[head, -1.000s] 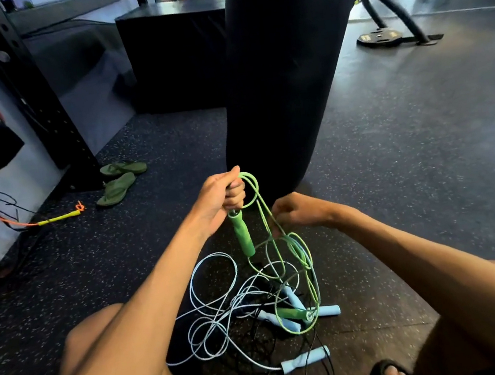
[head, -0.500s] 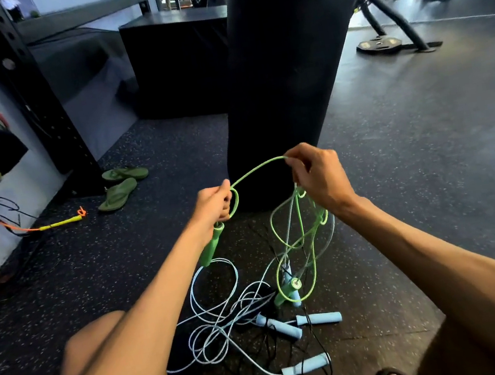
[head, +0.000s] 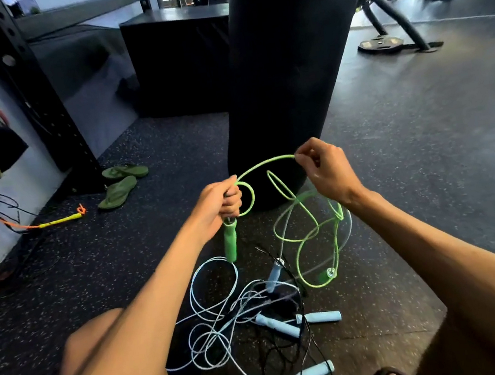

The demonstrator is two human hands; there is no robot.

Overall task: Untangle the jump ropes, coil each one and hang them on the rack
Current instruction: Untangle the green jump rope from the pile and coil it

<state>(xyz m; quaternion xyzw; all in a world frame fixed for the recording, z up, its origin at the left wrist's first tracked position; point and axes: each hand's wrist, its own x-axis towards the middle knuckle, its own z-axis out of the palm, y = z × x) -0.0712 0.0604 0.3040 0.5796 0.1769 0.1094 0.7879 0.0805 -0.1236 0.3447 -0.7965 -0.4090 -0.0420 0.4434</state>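
— What has shifted in the last second?

— The right hand (head: 324, 172) has come up off the tangle and out to the right. It draws an arch of the lime-green plastic jump rope (head: 268, 161) away from the left hand (head: 219, 201). The second green handle (head: 325, 274) now dangles clear of the heap.

— And the grips?

— The hands are apart. The left is clamped on the cord above the green foam handle (head: 231, 241), which hangs below the fist. The right pinches the cord.

— The rest?

— The pale-blue jump ropes (head: 214, 320) and a thin black rope (head: 307, 339) lie knotted on the speckled rubber floor (head: 401, 196), near, between the knees. One pale strand seems caught in the green loops.

— Which step?

— Untangling the first rope, I judge; nothing is coiled or hung. Next, the green loops need freeing from that strand and then coiling. The black steel rack (head: 32, 91) stands far left.
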